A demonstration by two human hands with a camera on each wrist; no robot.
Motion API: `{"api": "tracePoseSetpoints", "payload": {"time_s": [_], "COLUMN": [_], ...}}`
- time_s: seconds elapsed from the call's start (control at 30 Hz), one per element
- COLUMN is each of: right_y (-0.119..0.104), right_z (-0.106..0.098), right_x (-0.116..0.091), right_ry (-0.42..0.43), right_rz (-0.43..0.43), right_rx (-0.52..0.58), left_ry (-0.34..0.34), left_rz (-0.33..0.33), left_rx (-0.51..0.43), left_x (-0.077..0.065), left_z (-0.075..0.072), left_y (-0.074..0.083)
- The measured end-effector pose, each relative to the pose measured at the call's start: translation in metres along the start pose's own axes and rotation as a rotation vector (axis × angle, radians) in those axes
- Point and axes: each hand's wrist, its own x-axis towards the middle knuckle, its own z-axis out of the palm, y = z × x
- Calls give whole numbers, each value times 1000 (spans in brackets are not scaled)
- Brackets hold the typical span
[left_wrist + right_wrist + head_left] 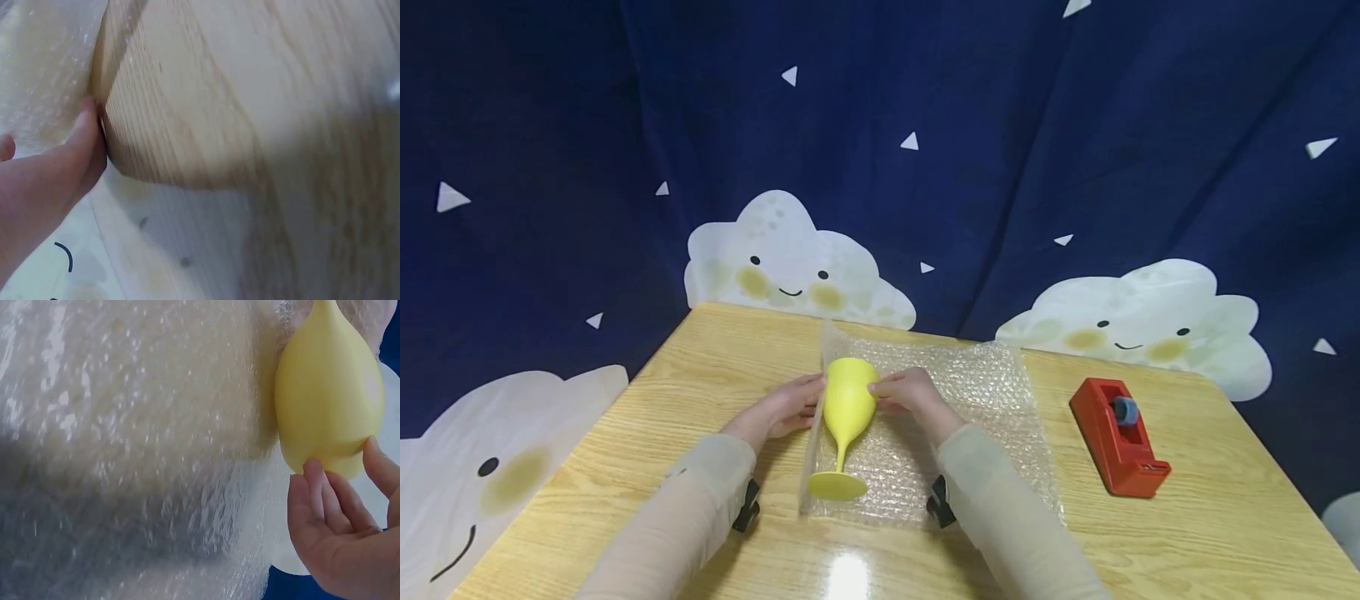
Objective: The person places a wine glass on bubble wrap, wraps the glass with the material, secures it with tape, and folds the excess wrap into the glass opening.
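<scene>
A yellow plastic goblet (850, 400) lies on its side on a sheet of bubble wrap (977, 400), its round foot toward me. My right hand (914, 395) holds the bowl near the rim, thumb on one side and fingers on the other, as the right wrist view shows. At the goblet's left, the edge of the wrap stands raised along the bowl. My left hand (786, 407) touches this raised edge from outside. In the left wrist view its extended fingers (81, 134) press against the wrap, and part of the thumb is cut off by the frame.
A red tape dispenser (1120, 437) with a blue-cored roll stands on the wooden table (1210, 500) to the right of the wrap. Behind the table hangs a dark blue curtain (850, 150) with white clouds and triangles.
</scene>
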Motion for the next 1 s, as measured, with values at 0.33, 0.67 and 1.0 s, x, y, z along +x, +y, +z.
{"api": "tracePoseSetpoints", "payload": {"time_s": [0.33, 0.67, 1.0], "right_y": [0, 0, 3], "right_z": [-9, -11, -12], "right_x": [-4, -2, 2], "right_ry": [37, 43, 71], "right_rz": [-33, -14, 29], "right_rx": [-102, -143, -126], "left_ry": [15, 28, 39], "left_rz": [-53, -64, -72], "left_rx": [-26, -31, -43], "left_x": [4, 4, 6], "left_z": [15, 20, 30], "left_y": [4, 8, 14]}}
